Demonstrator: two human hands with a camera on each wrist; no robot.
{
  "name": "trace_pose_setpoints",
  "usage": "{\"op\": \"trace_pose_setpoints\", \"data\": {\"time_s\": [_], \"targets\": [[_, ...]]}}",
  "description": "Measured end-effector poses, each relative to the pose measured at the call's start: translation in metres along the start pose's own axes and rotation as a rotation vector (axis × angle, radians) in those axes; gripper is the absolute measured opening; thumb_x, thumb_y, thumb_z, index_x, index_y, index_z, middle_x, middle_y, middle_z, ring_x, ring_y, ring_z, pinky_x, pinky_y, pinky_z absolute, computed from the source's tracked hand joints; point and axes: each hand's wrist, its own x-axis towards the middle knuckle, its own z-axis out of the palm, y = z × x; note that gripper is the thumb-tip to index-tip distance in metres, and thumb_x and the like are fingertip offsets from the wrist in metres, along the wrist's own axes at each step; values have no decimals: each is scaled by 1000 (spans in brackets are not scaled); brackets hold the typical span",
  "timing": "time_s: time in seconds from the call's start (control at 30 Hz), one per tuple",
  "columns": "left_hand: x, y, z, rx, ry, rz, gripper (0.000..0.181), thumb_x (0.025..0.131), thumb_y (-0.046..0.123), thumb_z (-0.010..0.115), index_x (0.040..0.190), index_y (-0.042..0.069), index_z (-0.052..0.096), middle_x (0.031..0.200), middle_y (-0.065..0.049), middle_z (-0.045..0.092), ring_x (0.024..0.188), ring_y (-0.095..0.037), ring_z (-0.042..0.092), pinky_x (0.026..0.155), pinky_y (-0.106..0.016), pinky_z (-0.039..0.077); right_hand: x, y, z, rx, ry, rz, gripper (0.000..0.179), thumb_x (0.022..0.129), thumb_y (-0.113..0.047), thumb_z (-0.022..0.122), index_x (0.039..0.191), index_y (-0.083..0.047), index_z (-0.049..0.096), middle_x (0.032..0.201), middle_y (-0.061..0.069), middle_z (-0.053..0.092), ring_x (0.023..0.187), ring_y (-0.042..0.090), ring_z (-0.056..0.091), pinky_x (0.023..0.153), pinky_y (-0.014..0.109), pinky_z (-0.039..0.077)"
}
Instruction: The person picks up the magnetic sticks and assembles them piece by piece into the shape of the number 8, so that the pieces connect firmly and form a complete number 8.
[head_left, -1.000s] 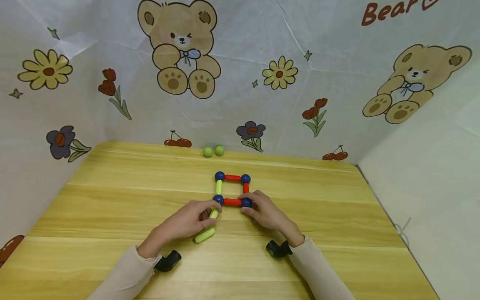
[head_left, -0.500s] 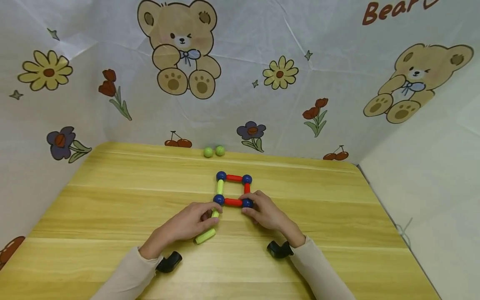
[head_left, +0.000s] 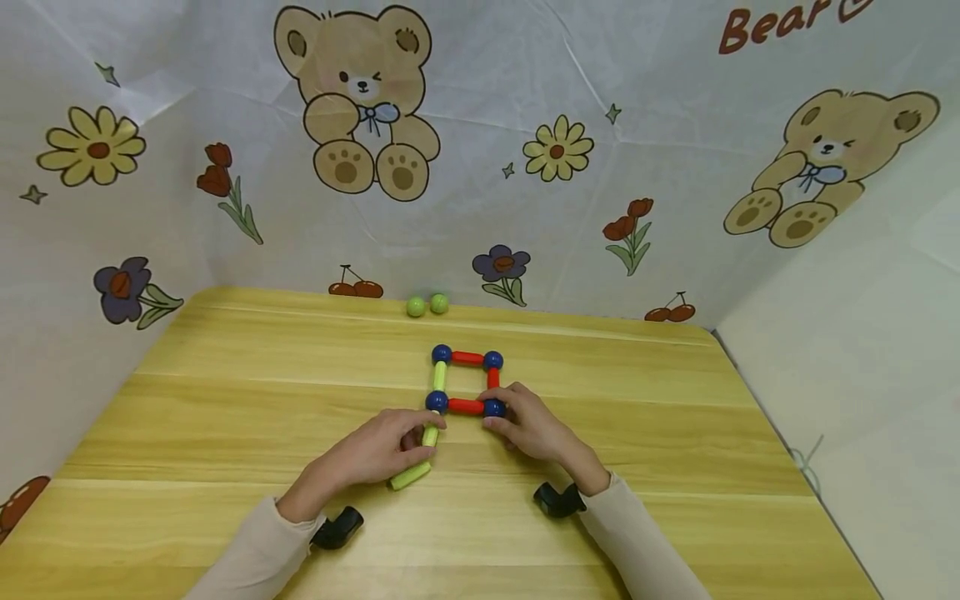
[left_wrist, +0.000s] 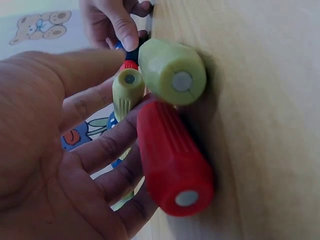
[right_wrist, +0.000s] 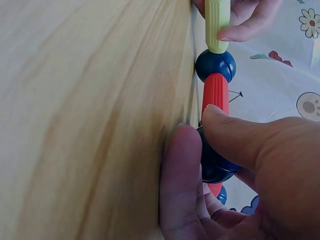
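Note:
Four-sided and flat on the table is a frame of magnetic rods and blue balls. Its red rods (head_left: pixel 467 407) make three sides and a yellow-green rod (head_left: pixel 439 377) the left one. My left hand (head_left: pixel 378 447) pinches another yellow-green rod (head_left: pixel 431 437), its far end right at the near-left blue ball (head_left: pixel 437 402). My right hand (head_left: pixel 534 425) grips the near-right blue ball (right_wrist: pixel 217 167) between thumb and fingers. By the left hand lie a loose yellow-green rod (head_left: pixel 410 476) and a red rod (left_wrist: pixel 172 160), the latter hidden by that hand in the head view.
Two light green balls (head_left: pixel 427 306) sit at the table's back edge. Behind the wooden table (head_left: pixel 262 375) hangs a white cloth (head_left: pixel 465 75) printed with bears and flowers. Black wrist cameras (head_left: pixel 337 528) jut from both sleeves.
My left hand has drawn slightly toward me, and the rod it pinches now lines up straighter with the near-left ball. The right hand keeps its hold on the near-right ball.

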Motion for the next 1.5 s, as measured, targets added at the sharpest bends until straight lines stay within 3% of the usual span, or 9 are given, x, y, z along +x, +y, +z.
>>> {"op": "trace_pose_setpoints", "data": {"time_s": [0.13, 0.3, 0.6, 0.77, 1.0, 1.2, 1.37, 1.5], "targets": [[-2, 1, 0, 22, -25, 4, 44, 94, 16, 77, 134, 4, 63, 96, 2, 62, 85, -10, 57, 75, -25, 49, 0, 1, 0, 9, -4, -4, 33, 104, -18, 63, 134, -6, 63, 101, 12, 51, 56, 8, 54, 63, 24, 48], [-8, 3, -1, 46, -37, 11, 47, 91, 10, 78, 135, 6, 62, 98, 1, 61, 86, -11, 54, 75, -25, 48, 0, 2, 0, 18, -7, -8, 32, 104, -17, 63, 134, -5, 62, 102, 13, 51, 56, 7, 54, 62, 24, 49], [-22, 1, -8, 0, -79, 12, 61, 90, 2, 78, 145, 11, 54, 102, 2, 64, 87, -9, 57, 78, -27, 51, -1, 2, 1, 35, -7, 6, 32, 104, -16, 63, 134, -5, 62, 104, 14, 51, 58, 9, 55, 60, 24, 50], [-30, -2, -17, 19, -59, -7, 63, 90, 3, 77, 147, 9, 51, 100, 2, 63, 87, -9, 56, 77, -27, 51, -1, 1, 1, 36, -5, 13, 33, 104, -16, 63, 135, -5, 62, 104, 13, 51, 58, 9, 55, 59, 24, 50], [-35, -14, -31, 76, 4, -59, 53, 90, 1, 76, 140, 2, 56, 101, 1, 63, 85, -7, 54, 77, -27, 50, -1, 2, 0, 30, -5, 8, 32, 103, -16, 63, 134, -6, 62, 102, 12, 50, 58, 10, 55, 60, 24, 50], [-36, -21, -39, 58, 12, -89, 48, 90, 3, 77, 135, 1, 59, 103, 0, 63, 88, -9, 55, 78, -28, 51, -2, 3, 1, 29, -8, 15, 32, 103, -16, 64, 134, -6, 63, 103, 13, 50, 58, 9, 55, 60, 23, 49], [-23, -23, -54, 77, 37, -117, 44, 92, 15, 79, 131, 2, 63, 110, -7, 65, 100, -22, 61, 88, -41, 53, -1, 2, 1, 32, -11, 14, 33, 104, -17, 63, 135, -7, 62, 104, 12, 50, 58, 10, 55, 61, 24, 50], [13, -33, -76, 75, 93, -129, 44, 98, 17, 71, 137, 0, 60, 130, -21, 61, 116, -40, 58, 96, -56, 50, -1, 0, 1, 32, -11, 18, 33, 104, -17, 63, 135, -7, 62, 105, 12, 50, 58, 10, 56, 62, 24, 49]]}}
